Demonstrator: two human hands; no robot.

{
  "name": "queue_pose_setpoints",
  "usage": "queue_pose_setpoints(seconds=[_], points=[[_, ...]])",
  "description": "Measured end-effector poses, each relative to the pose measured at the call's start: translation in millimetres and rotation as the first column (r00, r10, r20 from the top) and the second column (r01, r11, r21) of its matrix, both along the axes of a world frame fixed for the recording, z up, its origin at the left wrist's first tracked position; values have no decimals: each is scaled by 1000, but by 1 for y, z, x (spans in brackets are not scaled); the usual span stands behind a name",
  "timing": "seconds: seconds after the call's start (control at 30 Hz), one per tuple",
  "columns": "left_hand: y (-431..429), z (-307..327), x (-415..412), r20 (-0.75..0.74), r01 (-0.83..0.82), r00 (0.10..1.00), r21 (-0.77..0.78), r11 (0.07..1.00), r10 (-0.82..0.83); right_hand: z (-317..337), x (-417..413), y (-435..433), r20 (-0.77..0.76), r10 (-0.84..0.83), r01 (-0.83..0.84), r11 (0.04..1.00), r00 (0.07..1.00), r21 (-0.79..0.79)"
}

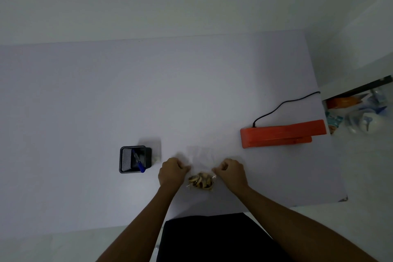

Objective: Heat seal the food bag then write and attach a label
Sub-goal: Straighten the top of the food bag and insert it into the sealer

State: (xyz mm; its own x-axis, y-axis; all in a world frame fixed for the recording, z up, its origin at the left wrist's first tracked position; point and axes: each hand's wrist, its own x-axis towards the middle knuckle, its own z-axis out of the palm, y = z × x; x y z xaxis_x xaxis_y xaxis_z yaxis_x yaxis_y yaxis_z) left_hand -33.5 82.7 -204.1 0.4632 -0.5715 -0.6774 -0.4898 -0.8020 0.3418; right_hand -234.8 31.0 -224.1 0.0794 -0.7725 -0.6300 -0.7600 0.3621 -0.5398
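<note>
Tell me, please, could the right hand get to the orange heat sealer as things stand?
Probably yes: the heat sealer lies on bare table up-right of the right hand, but that hand must first release the food bag.

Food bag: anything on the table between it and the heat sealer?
Nothing visible. The food bag is pinched at both sides by the left hand and right hand. The orange heat sealer sits farther back and to the right, with only bare table between them. The pen holder is off to the left.
</note>
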Motion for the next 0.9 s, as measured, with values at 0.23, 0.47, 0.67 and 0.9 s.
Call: queue_pose_setpoints(seconds=[0.23,0.47,0.67,0.9], points=[[1,-1,-1,-14,-36,999,11,999,36,11,40,2,473,-131,68,987,871,147],[1,1,0,-24,-29,999,28,999,30,2,52,-18,500,-368,172,903,784,395],[0,0,1,-41,-40,998,27,999,41,-4,46,-46,548,-429,242,892,718,381],[1,-1,1,-47,-55,997,15,998,55,-1,56,-50,571,-350,260,936,743,236]])
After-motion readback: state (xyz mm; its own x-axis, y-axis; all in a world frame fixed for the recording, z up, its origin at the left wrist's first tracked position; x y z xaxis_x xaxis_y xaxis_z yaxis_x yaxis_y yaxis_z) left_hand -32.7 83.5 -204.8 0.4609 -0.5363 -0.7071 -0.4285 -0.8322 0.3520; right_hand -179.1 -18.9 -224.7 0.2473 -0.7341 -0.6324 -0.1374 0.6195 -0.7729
